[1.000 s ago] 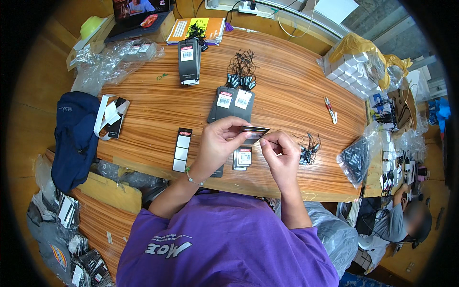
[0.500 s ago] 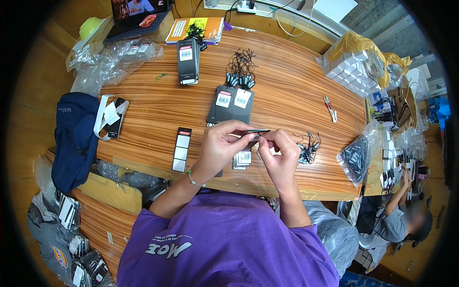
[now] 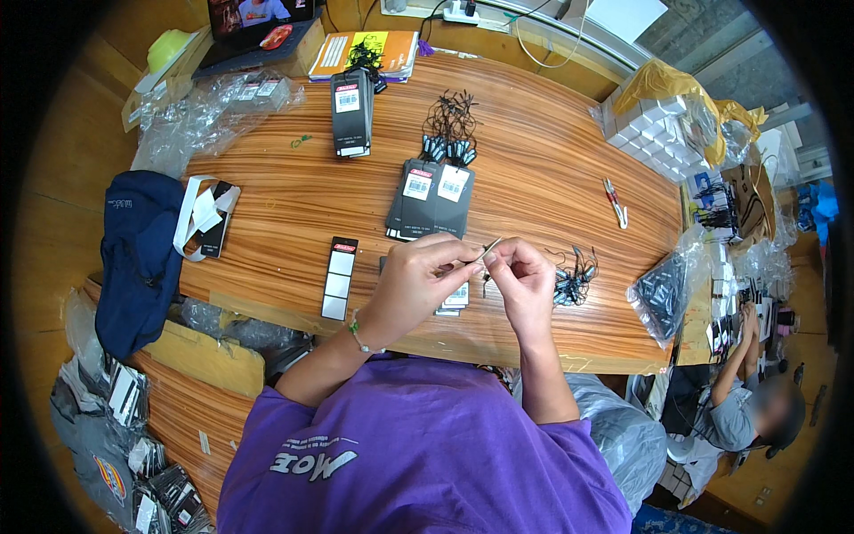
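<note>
My left hand (image 3: 418, 278) is closed, pinching a thin hang tag (image 3: 490, 246) that shows almost edge-on. Against the tag's end my right hand (image 3: 525, 283) pinches a black tag string (image 3: 486, 283), mostly hidden by the fingers. Beyond the hands lie two side-by-side piles of dark hang tags (image 3: 431, 211) with white labels, their black strings (image 3: 451, 116) fanned out behind. Under my hands, small white labels (image 3: 455, 301) are partly covered. Right of my right hand sits a tangle of loose black strings (image 3: 576, 278). A black tag with white panels (image 3: 338, 278) lies left of my left hand.
A tall stack of strung tags (image 3: 350, 116) stands farther back. Red-handled snips (image 3: 614, 203) lie at right, near a plastic bag of black items (image 3: 660, 294) and white boxes (image 3: 656, 133). A navy bag (image 3: 140, 258) hangs over the left edge. Another person (image 3: 743, 409) sits at far right.
The tag between my fingers has turned from lying nearly flat to a steeper, edge-on tilt. Both hands have shifted only slightly. The other person's hands have moved a little.
</note>
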`<state>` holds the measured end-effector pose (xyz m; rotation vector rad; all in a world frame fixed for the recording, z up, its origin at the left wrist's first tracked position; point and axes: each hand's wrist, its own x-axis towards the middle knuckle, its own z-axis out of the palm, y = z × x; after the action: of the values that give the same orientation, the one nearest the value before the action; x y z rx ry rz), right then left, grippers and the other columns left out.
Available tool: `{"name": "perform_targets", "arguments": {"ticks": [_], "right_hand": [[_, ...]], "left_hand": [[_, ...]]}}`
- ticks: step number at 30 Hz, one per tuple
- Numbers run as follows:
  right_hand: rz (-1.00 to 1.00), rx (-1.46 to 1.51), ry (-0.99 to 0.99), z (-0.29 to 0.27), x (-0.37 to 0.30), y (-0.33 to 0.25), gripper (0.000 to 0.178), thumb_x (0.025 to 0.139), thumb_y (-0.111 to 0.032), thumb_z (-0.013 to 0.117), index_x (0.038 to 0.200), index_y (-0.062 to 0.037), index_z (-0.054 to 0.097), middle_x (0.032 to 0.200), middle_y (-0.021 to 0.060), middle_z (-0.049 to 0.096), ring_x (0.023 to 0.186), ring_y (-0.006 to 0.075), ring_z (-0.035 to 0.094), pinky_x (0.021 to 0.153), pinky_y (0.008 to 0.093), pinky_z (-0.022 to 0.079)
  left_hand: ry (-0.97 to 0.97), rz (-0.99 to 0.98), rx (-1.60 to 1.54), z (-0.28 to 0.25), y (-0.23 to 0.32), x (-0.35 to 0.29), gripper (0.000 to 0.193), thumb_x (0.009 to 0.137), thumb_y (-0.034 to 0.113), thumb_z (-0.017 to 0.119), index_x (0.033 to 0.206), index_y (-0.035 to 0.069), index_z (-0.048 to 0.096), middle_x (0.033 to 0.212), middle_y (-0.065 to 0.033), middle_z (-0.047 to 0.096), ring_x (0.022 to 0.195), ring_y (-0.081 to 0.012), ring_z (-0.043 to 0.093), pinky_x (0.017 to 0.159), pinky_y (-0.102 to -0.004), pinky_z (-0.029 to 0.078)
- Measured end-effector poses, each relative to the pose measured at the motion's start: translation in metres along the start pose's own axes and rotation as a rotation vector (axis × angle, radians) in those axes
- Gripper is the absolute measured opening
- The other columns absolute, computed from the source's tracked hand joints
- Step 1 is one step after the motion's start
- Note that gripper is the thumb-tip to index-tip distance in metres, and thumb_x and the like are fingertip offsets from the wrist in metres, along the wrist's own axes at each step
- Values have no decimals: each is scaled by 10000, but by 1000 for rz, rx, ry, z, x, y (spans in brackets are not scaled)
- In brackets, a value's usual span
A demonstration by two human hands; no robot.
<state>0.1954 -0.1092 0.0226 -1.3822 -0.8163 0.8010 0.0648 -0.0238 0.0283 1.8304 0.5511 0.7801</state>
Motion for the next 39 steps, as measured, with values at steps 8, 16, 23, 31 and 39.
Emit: {"name": "perform_targets", "arguments": {"ticks": [8, 16, 23, 31, 39], "right_hand": [[-475, -371, 240, 1, 8, -7, 156, 694, -45, 716, 802, -4, 611, 844, 106, 583, 820, 230, 555, 747, 306, 433], [-111, 14, -176, -17, 7, -3, 73, 749, -16, 647, 814, 2, 619, 930, 77, 567, 860, 160, 535, 761, 277, 416], [49, 321, -168, -22, 8, 3, 49, 808, -36, 558, 787, 2, 581, 897, 44, 524, 842, 131, 493, 772, 257, 384], [-164, 865, -119, -21, 18, -16, 103, 918, -162, 488, 954, -72, 453, 739, 53, 484, 695, 175, 474, 724, 343, 422], [-177, 812, -255, -13, 14, -30, 100, 924, -164, 481, 948, -73, 448, 660, 35, 443, 591, 125, 408, 581, 292, 368]], "left_hand": [[15, -69, -134, -4, 2, -1, 125, 728, -19, 687, 849, -35, 657, 786, -93, 648, 701, -119, 629, 594, -212, 516], [124, 244, 171, 0, 4, -3, 100, 731, 55, 680, 816, 18, 645, 777, -85, 644, 666, -200, 627, 584, -281, 505], [51, 423, 257, 2, -3, -2, 116, 709, 14, 675, 822, 23, 648, 843, -92, 661, 738, -214, 649, 625, -292, 517], [48, 290, 255, 3, -4, -11, 161, 775, 54, 631, 932, 20, 638, 881, -94, 658, 783, -222, 645, 656, -294, 526], [-121, 133, 70, -14, -11, -18, 264, 724, 54, 701, 977, 18, 637, 914, -87, 649, 791, -170, 634, 691, -256, 507]]}}
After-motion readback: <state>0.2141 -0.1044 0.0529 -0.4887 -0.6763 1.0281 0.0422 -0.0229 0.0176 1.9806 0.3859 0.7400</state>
